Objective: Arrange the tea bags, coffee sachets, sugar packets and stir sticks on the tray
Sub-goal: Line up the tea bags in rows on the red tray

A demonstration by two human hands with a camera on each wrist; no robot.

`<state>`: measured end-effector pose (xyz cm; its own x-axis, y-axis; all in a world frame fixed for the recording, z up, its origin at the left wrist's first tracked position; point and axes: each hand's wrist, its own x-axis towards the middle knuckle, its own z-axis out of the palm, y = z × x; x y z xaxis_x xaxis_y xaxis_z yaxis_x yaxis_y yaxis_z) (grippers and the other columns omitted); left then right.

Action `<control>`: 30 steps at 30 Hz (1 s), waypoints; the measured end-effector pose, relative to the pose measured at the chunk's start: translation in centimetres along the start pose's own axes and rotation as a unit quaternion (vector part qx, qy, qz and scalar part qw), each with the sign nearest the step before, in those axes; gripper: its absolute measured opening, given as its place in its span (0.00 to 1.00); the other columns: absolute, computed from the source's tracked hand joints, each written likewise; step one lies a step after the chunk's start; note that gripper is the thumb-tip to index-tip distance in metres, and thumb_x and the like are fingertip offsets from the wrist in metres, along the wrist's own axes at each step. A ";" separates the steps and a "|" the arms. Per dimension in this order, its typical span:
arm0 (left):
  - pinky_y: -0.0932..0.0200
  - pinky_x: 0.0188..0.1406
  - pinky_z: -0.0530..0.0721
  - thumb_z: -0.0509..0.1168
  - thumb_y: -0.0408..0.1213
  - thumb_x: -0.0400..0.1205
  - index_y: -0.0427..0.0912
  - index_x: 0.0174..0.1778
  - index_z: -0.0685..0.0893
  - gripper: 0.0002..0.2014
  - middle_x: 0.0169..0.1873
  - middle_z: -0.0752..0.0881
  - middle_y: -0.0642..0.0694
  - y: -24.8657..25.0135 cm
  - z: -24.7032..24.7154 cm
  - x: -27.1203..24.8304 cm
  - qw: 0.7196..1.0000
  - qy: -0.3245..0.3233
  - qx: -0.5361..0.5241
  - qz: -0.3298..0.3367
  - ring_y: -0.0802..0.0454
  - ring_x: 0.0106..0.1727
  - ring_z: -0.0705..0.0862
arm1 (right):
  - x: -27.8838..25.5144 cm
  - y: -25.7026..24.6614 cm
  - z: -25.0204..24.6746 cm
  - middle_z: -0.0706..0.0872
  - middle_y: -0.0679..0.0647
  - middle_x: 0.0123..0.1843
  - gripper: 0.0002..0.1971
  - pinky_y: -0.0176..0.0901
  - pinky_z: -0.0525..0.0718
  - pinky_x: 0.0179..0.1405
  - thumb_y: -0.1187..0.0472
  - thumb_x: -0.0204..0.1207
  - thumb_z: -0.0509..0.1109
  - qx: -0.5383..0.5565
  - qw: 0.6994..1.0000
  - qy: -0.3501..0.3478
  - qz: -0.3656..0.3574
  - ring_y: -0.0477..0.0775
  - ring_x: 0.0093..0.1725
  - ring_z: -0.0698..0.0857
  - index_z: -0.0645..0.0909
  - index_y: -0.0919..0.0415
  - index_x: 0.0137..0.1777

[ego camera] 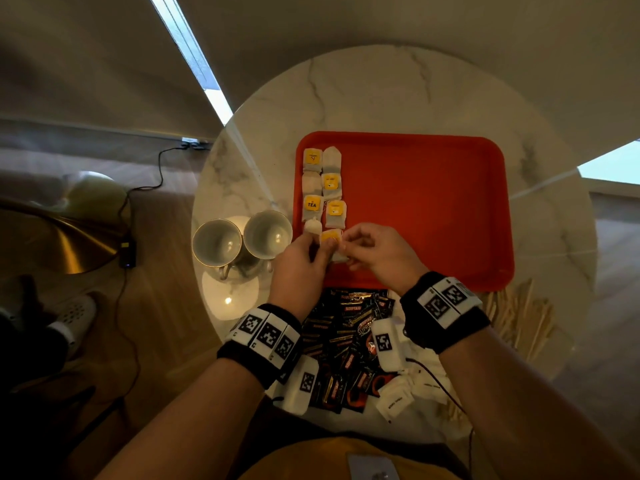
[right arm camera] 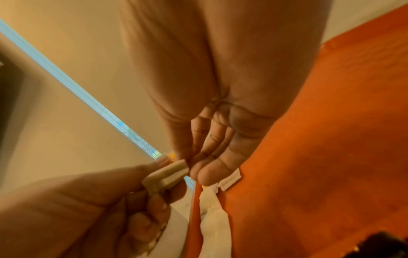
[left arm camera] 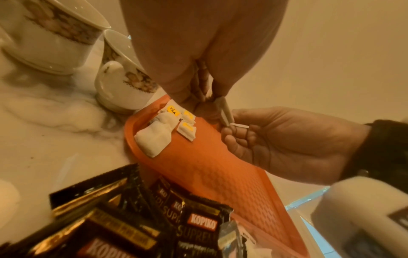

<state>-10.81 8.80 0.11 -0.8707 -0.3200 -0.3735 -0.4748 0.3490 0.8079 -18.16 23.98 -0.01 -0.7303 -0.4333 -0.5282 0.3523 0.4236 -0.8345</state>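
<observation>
We've got both hands on one tea bag [ego camera: 331, 241] over the tray's [ego camera: 433, 202] near-left corner: left hand [ego camera: 300, 263] pinches one end, right hand [ego camera: 375, 251] pinches the other. Placed tea bags [ego camera: 323, 187] sit in two columns just beyond. Two cups [ego camera: 242, 239] crowd the left; coffee sachets [ego camera: 346, 341], sugar packets [ego camera: 398, 396], stir sticks [ego camera: 519, 317] on the tabletop [ego camera: 398, 91] nearside.

Red tray [ego camera: 433, 202], yellow-tagged tea bags [ego camera: 323, 188], black-gold coffee sachets [ego camera: 343, 341], white grey-veined marble table [ego camera: 381, 91]
</observation>
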 end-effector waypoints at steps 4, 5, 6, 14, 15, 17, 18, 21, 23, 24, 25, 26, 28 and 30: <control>0.60 0.43 0.84 0.62 0.49 0.89 0.46 0.54 0.87 0.13 0.41 0.89 0.54 -0.9 -0.1 -1.0 1.000 -0.020 0.011 -0.007 0.60 0.44 0.87 | 1.3 1.1 0.1 0.89 0.52 0.41 0.01 0.32 0.87 0.34 0.65 0.82 0.73 -0.022 0.997 0.073 0.024 0.44 0.35 0.87 0.84 0.59 0.49; 0.61 0.44 0.85 0.62 0.48 0.90 0.46 0.55 0.87 0.12 0.42 0.89 0.54 -1.4 -0.4 -1.3 0.999 -0.025 0.024 -0.010 0.61 0.45 0.87 | 1.9 1.4 0.1 0.88 0.51 0.40 0.02 0.32 0.86 0.33 0.65 0.82 0.73 -0.034 0.994 0.098 0.035 0.46 0.36 0.87 0.84 0.58 0.48; 0.62 0.44 0.84 0.63 0.46 0.90 0.46 0.56 0.87 0.11 0.44 0.89 0.54 -2.0 -0.8 -1.6 0.998 -0.031 0.044 -0.011 0.61 0.45 0.87 | 2.6 1.8 0.1 0.88 0.50 0.39 0.05 0.34 0.87 0.34 0.65 0.82 0.73 -0.049 0.991 0.116 0.045 0.48 0.37 0.88 0.83 0.56 0.45; 0.57 0.52 0.84 0.70 0.42 0.85 0.49 0.56 0.87 0.06 0.48 0.88 0.54 -7.1 -4.4 -3.8 0.962 -0.147 0.229 -0.031 0.54 0.51 0.86 | 6.0 2.2 1.5 0.91 0.52 0.39 0.08 0.53 0.93 0.48 0.61 0.81 0.73 -0.154 0.976 0.132 0.079 0.54 0.42 0.92 0.84 0.52 0.40; 0.56 0.53 0.83 0.72 0.44 0.83 0.49 0.58 0.86 0.09 0.49 0.87 0.53 -7.6 -4.7 -3.9 0.954 -0.159 0.250 -0.047 0.52 0.53 0.85 | 6.0 2.2 1.5 0.91 0.52 0.40 0.07 0.54 0.93 0.49 0.60 0.80 0.74 -0.166 0.975 0.128 0.076 0.54 0.42 0.92 0.84 0.51 0.40; 0.53 0.56 0.83 0.76 0.48 0.79 0.50 0.63 0.83 0.18 0.53 0.84 0.52 -8.5 -5.0 -3.9 0.939 -0.184 0.282 -0.075 0.51 0.55 0.83 | 5.8 2.3 1.6 0.91 0.53 0.43 0.06 0.55 0.92 0.51 0.58 0.79 0.76 -0.182 0.973 0.119 0.075 0.54 0.44 0.91 0.83 0.50 0.41; 0.53 0.57 0.83 0.76 0.49 0.78 0.51 0.64 0.81 0.20 0.54 0.82 0.52 -8.8 -5.0 -4.0 0.934 -0.193 0.288 -0.086 0.51 0.55 0.82 | 5.5 2.2 1.6 0.91 0.53 0.44 0.05 0.55 0.92 0.52 0.56 0.78 0.76 -0.188 0.972 0.117 0.076 0.54 0.45 0.91 0.84 0.50 0.42; 0.54 0.52 0.81 0.75 0.47 0.79 0.50 0.61 0.81 0.17 0.51 0.80 0.52 -9.2 -4.4 -4.5 0.931 -0.197 0.298 -0.077 0.50 0.53 0.81 | 5.0 2.3 1.4 0.91 0.52 0.48 0.07 0.51 0.90 0.54 0.52 0.77 0.77 -0.222 0.963 0.133 0.078 0.53 0.48 0.90 0.86 0.54 0.51; 0.56 0.49 0.77 0.72 0.44 0.81 0.48 0.58 0.84 0.11 0.49 0.80 0.51 -9.2 -4.1 -4.6 0.937 -0.186 0.289 -0.063 0.48 0.53 0.82 | 4.5 2.2 1.2 0.90 0.52 0.49 0.10 0.50 0.89 0.53 0.50 0.77 0.77 -0.231 0.959 0.146 0.078 0.53 0.49 0.89 0.86 0.54 0.53; 0.56 0.49 0.76 0.72 0.42 0.82 0.48 0.57 0.85 0.09 0.48 0.81 0.51 -9.2 -4.1 -4.6 0.940 -0.184 0.281 -0.064 0.47 0.53 0.83 | 4.1 2.1 1.2 0.90 0.51 0.49 0.11 0.50 0.89 0.52 0.50 0.77 0.77 -0.232 0.958 0.148 0.076 0.52 0.49 0.88 0.85 0.54 0.54; 0.57 0.49 0.75 0.71 0.42 0.83 0.48 0.56 0.86 0.08 0.48 0.82 0.50 -9.2 -4.0 -4.5 0.942 -0.183 0.272 -0.067 0.47 0.54 0.83 | 3.9 2.0 1.1 0.90 0.50 0.49 0.11 0.48 0.88 0.51 0.49 0.78 0.76 -0.235 0.958 0.147 0.071 0.51 0.49 0.88 0.85 0.54 0.54; 0.58 0.49 0.75 0.71 0.42 0.83 0.48 0.55 0.86 0.06 0.48 0.83 0.50 -9.2 -4.0 -4.3 0.944 -0.178 0.267 -0.072 0.47 0.54 0.84 | 3.5 1.9 1.1 0.89 0.49 0.49 0.11 0.45 0.87 0.49 0.49 0.79 0.76 -0.236 0.959 0.145 0.066 0.49 0.48 0.88 0.85 0.54 0.55; 0.59 0.49 0.75 0.70 0.42 0.85 0.49 0.53 0.85 0.04 0.49 0.85 0.49 -9.2 -4.1 -4.0 0.952 -0.155 0.254 -0.074 0.49 0.53 0.84 | 2.6 1.8 1.1 0.88 0.46 0.48 0.10 0.40 0.83 0.46 0.50 0.79 0.76 -0.228 0.962 0.141 0.047 0.46 0.47 0.86 0.85 0.53 0.56; 0.57 0.50 0.79 0.67 0.43 0.87 0.45 0.55 0.85 0.06 0.49 0.87 0.48 -8.7 -4.3 -3.8 0.963 -0.123 0.229 -0.067 0.51 0.50 0.84 | 1.5 1.7 1.4 0.88 0.44 0.46 0.08 0.38 0.82 0.45 0.52 0.79 0.76 -0.210 0.969 0.124 0.020 0.44 0.46 0.86 0.86 0.52 0.55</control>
<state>-2.81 3.20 -3.56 -0.7749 -0.1898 -0.6029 -0.5425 0.6892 0.4803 -17.87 22.92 -2.42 -0.8576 -0.2266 -0.4618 0.1521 0.7459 -0.6484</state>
